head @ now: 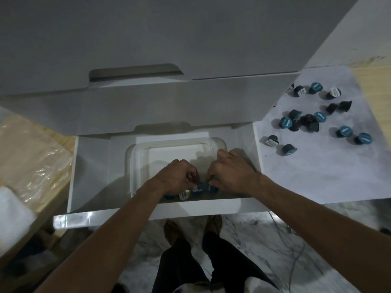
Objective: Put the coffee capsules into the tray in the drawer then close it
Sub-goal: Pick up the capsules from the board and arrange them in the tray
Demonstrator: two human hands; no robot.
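Both hands down in the open drawer point(91, 166), at the near edge of the clear tray point(135, 157). Left hand point(179, 176) fingers curled, seemingly pinching a blue capsule point(197, 190); right hand point(230, 172) fingers curled too, tips on the neighbouring capsule point(212, 188). Can't tell how firm either grip is — tips mostly hidden under the knuckles. Probably setting capsules side by side along the near wall so the row packs tight and the far part of the tray stays free for the rest.

A few capsules already in that near row: white-lidded one point(183, 195) plus a dark one just left of it, partly hidden by the left wrist. Rest of tray bare.

Most capsules not yet moved: loose pile point(304, 121) scattered on the white surface point(317, 176) right of the drawer, some upright, some tipped on their sides, a cluster touching in the middle. Well apart from the tray, so several more trips likely.

Around: closed drawer front with cut-out handle point(135, 74) above, overhanging the far part of the open drawer — limits reach-in from above. Plastic-wrapped board point(33, 157) to the left. Feet and cables on the marble floor point(254, 240) below the drawer front; body stands right against it, so a step back is probably needed before closing.
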